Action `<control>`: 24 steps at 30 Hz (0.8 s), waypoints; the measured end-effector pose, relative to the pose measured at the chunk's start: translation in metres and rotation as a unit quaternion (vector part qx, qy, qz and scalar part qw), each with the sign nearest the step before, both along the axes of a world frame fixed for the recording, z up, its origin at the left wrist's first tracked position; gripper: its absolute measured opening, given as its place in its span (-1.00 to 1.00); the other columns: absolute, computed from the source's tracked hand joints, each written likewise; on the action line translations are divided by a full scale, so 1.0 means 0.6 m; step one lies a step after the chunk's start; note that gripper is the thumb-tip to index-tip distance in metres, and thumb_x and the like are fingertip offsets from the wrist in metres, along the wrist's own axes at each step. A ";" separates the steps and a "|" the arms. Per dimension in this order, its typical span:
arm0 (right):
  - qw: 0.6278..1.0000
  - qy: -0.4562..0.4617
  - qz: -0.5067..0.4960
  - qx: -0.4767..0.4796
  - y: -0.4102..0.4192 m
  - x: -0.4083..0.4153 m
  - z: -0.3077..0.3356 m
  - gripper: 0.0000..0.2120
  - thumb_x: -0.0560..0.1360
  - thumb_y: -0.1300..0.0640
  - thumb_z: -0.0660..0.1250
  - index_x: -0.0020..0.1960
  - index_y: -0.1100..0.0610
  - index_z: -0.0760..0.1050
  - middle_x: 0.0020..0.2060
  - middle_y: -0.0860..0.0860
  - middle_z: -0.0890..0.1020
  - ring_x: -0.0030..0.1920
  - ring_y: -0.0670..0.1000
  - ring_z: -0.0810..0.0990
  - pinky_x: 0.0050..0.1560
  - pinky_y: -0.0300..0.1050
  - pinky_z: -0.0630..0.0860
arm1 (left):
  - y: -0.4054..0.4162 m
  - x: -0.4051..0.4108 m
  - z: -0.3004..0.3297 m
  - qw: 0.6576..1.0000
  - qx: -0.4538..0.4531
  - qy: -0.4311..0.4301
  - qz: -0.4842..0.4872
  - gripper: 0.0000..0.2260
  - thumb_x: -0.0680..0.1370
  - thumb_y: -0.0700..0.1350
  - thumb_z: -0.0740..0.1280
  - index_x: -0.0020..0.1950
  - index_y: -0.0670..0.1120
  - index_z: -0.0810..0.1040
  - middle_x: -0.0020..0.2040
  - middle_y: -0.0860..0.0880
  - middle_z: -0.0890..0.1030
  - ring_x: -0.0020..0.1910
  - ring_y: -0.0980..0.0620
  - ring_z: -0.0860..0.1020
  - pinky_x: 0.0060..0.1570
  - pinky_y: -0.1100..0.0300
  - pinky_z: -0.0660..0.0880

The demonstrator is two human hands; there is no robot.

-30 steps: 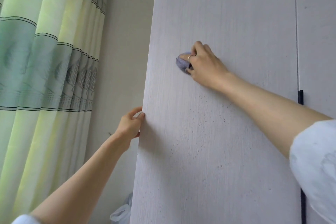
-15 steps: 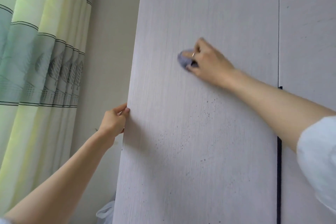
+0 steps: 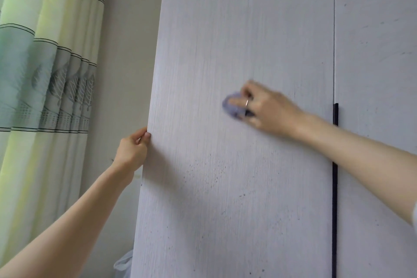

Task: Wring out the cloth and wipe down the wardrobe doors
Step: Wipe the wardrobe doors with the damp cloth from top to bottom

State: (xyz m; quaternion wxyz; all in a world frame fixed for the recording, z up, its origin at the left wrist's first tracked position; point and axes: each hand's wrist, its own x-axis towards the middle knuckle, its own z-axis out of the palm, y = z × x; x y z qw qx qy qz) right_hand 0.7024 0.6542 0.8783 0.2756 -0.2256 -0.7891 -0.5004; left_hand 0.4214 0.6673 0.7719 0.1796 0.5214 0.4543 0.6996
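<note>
A pale grey wardrobe door (image 3: 225, 187) fills the middle of the view, speckled with small dark spots in its lower half. My right hand (image 3: 264, 110) grips a bunched bluish-purple cloth (image 3: 232, 107) and presses it against the door at mid-height; the hand is blurred by motion. My left hand (image 3: 133, 149) holds the door's left edge, thumb on the front and fingers curled behind it. A second door (image 3: 374, 74) stands to the right, with a black vertical handle strip (image 3: 335, 165) along the seam.
A green and grey striped curtain (image 3: 45, 74) hangs at the left. A beige wall (image 3: 126, 63) lies between curtain and wardrobe. A pale plastic bag (image 3: 123, 265) shows at the bottom, beside the door's left edge.
My right hand has moved the cloth down and to the right across the door. My left hand has kept its hold on the door's edge.
</note>
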 end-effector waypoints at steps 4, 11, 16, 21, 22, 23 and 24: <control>0.974 0.219 -0.054 0.037 0.004 0.025 0.090 -0.60 0.52 0.13 0.31 0.33 0.18 0.44 0.07 0.23 0.38 0.08 0.19 0.43 0.10 0.04 0.47 | 0.001 -0.002 -0.002 1.000 0.002 0.017 0.015 -0.74 0.64 -0.15 0.13 0.25 -0.01 0.53 0.12 -0.29 0.54 -0.12 0.03 0.38 0.18 -0.01 0.43; 1.000 -0.028 0.000 0.005 -0.007 0.036 -0.095 -0.73 0.37 0.19 0.38 0.06 0.22 0.58 -0.17 0.19 0.50 -0.26 0.14 0.51 -0.46 -0.13 0.48 | 0.001 0.003 -0.003 1.000 0.001 -0.004 0.019 -0.73 0.65 -0.12 0.14 0.30 -0.07 0.50 0.05 -0.14 0.58 -0.04 -0.08 0.49 0.18 0.02 0.43; 0.994 -0.095 -0.061 -0.008 -0.015 0.081 -0.063 -0.74 0.36 0.26 0.44 0.05 0.19 0.59 -0.17 0.17 0.53 -0.26 0.15 0.52 -0.40 -0.12 0.49 | 0.004 0.006 -0.008 0.999 0.004 -0.013 0.028 -0.73 0.64 -0.11 0.14 0.28 -0.10 0.52 0.24 -0.24 0.52 0.16 -0.15 0.50 0.25 -0.05 0.39; 0.962 0.226 -0.147 0.049 -0.029 0.092 0.069 -0.65 0.48 0.26 0.29 0.26 0.19 0.45 0.08 0.21 0.40 0.09 0.20 0.42 0.02 0.04 0.43 | 0.007 0.010 -0.010 0.999 0.015 -0.024 0.034 -0.73 0.64 -0.12 0.15 0.29 -0.12 0.51 0.23 -0.24 0.53 0.07 -0.10 0.49 0.20 -0.03 0.40; 0.957 0.242 -0.157 0.032 -0.033 0.092 0.069 -0.64 0.49 0.26 0.26 0.29 0.17 0.42 0.10 0.20 0.38 0.12 0.20 0.40 0.04 0.04 0.42 | 0.007 0.012 -0.010 0.999 0.013 -0.027 0.037 -0.72 0.64 -0.12 0.15 0.31 -0.13 0.50 0.24 -0.24 0.53 0.16 -0.15 0.50 0.22 -0.04 0.40; 0.958 0.232 -0.167 0.026 -0.038 0.088 0.058 -0.64 0.49 0.26 0.24 0.28 0.17 0.42 0.09 0.20 0.38 0.11 0.20 0.40 0.02 0.05 0.43 | 0.007 0.013 -0.010 0.999 0.012 -0.030 0.040 -0.71 0.64 -0.12 0.15 0.32 -0.13 0.49 0.25 -0.23 0.52 0.24 -0.19 0.47 0.23 -0.04 0.39; 0.965 0.201 -0.166 0.033 -0.040 0.086 0.036 -0.67 0.47 0.27 0.24 0.24 0.19 0.45 0.05 0.21 0.40 0.07 0.22 0.43 -0.03 0.07 0.46 | 0.007 0.013 -0.010 0.998 0.012 -0.034 0.042 -0.71 0.64 -0.12 0.15 0.33 -0.13 0.48 0.25 -0.23 0.52 0.27 -0.21 0.45 0.24 -0.05 0.39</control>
